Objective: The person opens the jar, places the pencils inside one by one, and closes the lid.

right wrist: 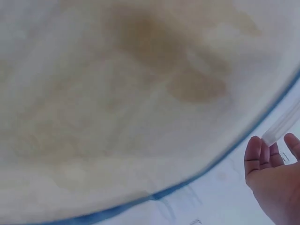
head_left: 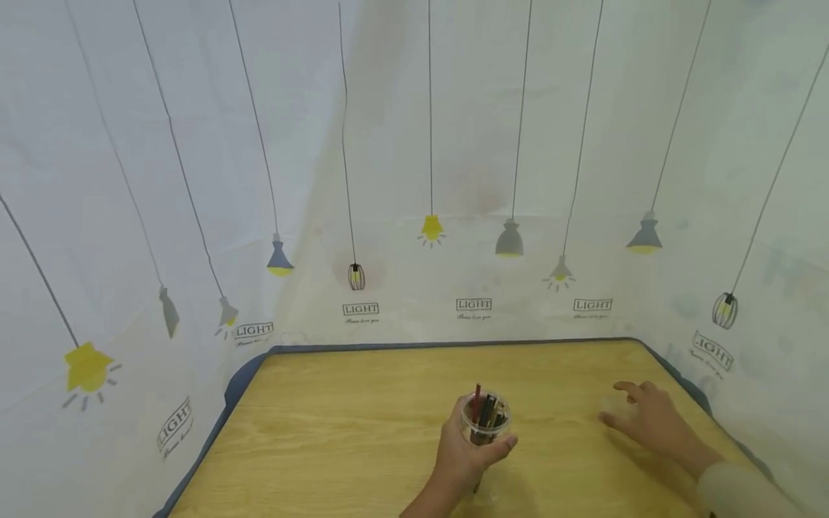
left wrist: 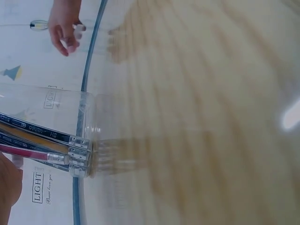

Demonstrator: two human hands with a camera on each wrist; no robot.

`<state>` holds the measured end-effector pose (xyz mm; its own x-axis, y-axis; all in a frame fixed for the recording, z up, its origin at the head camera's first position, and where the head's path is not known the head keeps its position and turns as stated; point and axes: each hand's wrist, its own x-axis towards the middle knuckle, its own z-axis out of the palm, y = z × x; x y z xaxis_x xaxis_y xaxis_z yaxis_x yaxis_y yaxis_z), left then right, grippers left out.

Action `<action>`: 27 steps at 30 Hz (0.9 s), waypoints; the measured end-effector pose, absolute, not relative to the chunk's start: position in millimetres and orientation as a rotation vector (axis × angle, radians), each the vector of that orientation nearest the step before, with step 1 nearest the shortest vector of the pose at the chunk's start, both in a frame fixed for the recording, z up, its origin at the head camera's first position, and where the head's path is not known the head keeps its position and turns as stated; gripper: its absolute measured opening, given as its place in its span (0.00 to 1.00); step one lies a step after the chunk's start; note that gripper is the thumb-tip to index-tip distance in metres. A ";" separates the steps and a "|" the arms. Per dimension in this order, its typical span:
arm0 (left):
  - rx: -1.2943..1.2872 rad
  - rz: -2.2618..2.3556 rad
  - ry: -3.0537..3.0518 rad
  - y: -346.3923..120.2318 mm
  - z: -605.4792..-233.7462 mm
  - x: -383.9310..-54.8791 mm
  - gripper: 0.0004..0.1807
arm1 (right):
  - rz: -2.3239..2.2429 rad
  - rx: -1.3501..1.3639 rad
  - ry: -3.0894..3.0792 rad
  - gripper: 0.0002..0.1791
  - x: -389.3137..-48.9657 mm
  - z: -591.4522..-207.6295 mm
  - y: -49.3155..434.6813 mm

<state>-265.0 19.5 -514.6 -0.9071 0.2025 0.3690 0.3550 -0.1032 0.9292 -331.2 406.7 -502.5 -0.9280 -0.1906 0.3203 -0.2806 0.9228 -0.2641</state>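
My left hand [head_left: 456, 455] grips a clear plastic jar [head_left: 487, 435], fingers and thumb curled round its side. The jar is lidless and stands upright at the middle front of the table. Inside are several pencils [left wrist: 35, 131], mostly dark, with one red and one yellowish; their metal-and-eraser ends point to the jar's base. Off to the right, over the table, my right hand [head_left: 657, 424] pinches a clear, thin-edged piece [right wrist: 281, 124], seemingly the jar's round lid, between thumb and fingers. It is faint in the head view.
A wood-grain table [head_left: 337, 403] with a dark blue edge [head_left: 453, 345] lies beneath both hands. White wall sheeting [head_left: 401, 144] printed with hanging lamps and the word LIGHT encloses its back and sides.
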 end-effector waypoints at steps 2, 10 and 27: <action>-0.622 -2.162 -2.033 20.9 -514.2 -265.0 0.35 | 0.519 0.344 -2.779 0.42 -328.4 -489.9 403.8; -0.609 -2.145 -2.050 21.9 -514.6 -264.2 0.37 | 0.644 0.359 -2.751 0.45 -323.0 -452.5 392.6; -0.625 -2.142 -2.049 19.8 -518.7 -265.1 0.37 | 0.677 0.407 -2.763 0.47 -310.9 -416.1 365.1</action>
<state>-265.1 19.8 -518.7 -0.9088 0.1991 0.3666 0.3574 -0.0819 0.9304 -310.9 365.1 -416.1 -0.9250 -0.2049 0.3201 -0.3296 0.8517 -0.4073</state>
